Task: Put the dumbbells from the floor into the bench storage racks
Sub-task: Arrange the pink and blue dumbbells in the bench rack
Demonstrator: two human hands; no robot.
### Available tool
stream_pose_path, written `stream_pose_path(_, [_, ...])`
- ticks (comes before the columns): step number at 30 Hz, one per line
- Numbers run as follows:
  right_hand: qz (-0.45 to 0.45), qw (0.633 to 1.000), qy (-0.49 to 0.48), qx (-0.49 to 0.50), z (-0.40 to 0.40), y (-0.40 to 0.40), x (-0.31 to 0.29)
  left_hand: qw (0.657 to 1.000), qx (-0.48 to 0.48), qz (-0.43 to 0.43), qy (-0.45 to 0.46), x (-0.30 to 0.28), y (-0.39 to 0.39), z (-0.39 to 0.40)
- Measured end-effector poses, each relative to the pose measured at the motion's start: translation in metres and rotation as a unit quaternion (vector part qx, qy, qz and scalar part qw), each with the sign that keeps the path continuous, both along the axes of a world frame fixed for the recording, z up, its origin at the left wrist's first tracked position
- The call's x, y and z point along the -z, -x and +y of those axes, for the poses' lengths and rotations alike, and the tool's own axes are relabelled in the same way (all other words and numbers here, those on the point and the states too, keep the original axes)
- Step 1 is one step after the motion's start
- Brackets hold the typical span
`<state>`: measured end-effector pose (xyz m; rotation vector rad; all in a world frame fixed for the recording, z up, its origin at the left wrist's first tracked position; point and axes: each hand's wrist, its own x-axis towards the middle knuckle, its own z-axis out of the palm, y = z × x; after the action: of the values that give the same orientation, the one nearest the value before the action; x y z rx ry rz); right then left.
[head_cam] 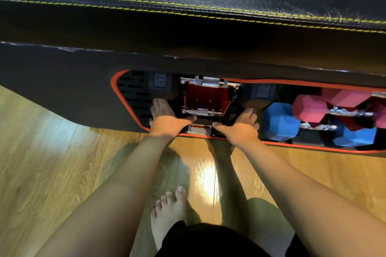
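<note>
Black hex heads of two chrome-handled dumbbells (pixel 200 111) sit in the bench storage rack (pixel 129 98); the left hand (pixel 165 118) and right hand (pixel 240 125) each rest on the nearer one's ends, fingers seemingly curled over them. Blue dumbbells (pixel 279 121) and pink dumbbells (pixel 311 107) lie racked just right.

Two bare hands showed, the left hand (pixel 167 120) and the right hand (pixel 240 127). Between and just beyond them lay two black dumbbells, the far one (pixel 211 82) and the near one (pixel 201 111), counted by their chrome handles. To the right of the right hand sat one blue dumbbell (pixel 317 126) and one pink dumbbell (pixel 311 108); further pink heads (pixel 351 97) there could not be counted. One bare foot (pixel 170 206) stood on the floor nearer than both hands.
</note>
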<state>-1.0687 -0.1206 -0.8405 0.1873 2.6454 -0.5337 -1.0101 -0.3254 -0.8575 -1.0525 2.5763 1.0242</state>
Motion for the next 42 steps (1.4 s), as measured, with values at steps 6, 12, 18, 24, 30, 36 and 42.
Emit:
stream_pose_path(6, [0.108, 0.952, 0.242, 0.15, 0.018, -0.026, -0.022, 0.922, -0.112, 0.349, -0.128, -0.029, -0.031, 0.002])
stream_pose_path(12, [0.303, 0.898, 0.301, 0.103, 0.004, -0.034, -0.061, 0.895, -0.105, 0.429, -0.061, -0.069, -0.017, 0.011])
stream_pose_path(18, [0.323, 0.941, 0.072, 0.073, -0.009, -0.012, -0.085, 0.928, -0.096, 0.353, 0.073, -0.086, -0.007, 0.019])
stream_pose_path(24, [0.327, 0.931, 0.126, 0.107, -0.015, -0.02, -0.082, 0.949, -0.052, 0.282, 0.13, -0.091, 0.004, 0.007])
stream_pose_path(30, [0.331, 0.936, 0.097, 0.075, -0.011, -0.019, -0.084, 0.944, -0.053, 0.307, 0.107, -0.089, -0.001, 0.007])
stream_pose_path(36, [0.324, 0.937, 0.109, 0.072, -0.007, -0.021, -0.083, 0.942, -0.062, 0.314, 0.1, -0.09, -0.003, 0.01])
stream_pose_path(42, [0.197, 0.975, 0.06, -0.08, 0.036, -0.017, -0.084, 0.897, -0.157, 0.412, 0.037, -0.103, -0.028, 0.06])
